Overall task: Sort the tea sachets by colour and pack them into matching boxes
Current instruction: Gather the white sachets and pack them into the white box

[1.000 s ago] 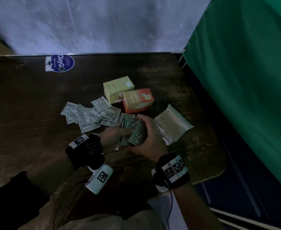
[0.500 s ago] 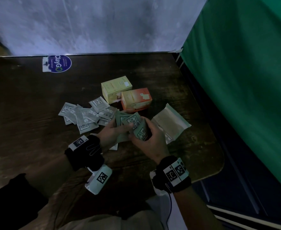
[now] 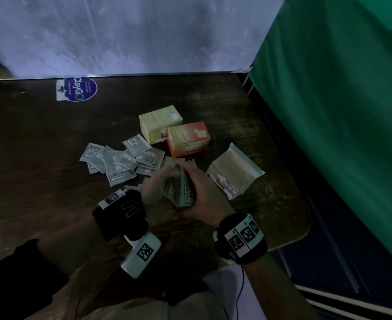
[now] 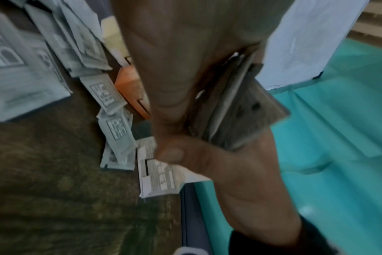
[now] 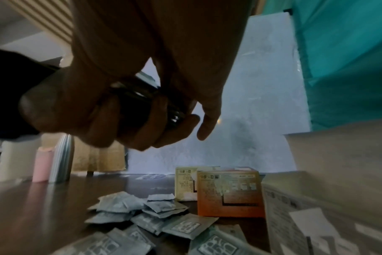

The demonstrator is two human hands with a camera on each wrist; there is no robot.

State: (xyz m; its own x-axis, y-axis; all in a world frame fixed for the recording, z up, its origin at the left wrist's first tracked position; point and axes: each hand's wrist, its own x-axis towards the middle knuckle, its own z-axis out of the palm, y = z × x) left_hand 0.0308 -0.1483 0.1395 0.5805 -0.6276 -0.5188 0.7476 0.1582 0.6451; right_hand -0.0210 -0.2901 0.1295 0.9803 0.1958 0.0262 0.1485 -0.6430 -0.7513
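Lying loose near the middle of a dark wooden desk (image 3: 40,158), pale tea sachets (image 3: 118,159) spread toward its bare left side. Behind them, toward the far edge, stand a yellow box (image 3: 159,122) and an orange box (image 3: 188,138), touching. An opened box (image 3: 235,172) lies near the right edge. Toward the near edge, the left hand (image 3: 157,192) and right hand (image 3: 205,199) both curl around a stack of sachets (image 3: 183,192) held between them.
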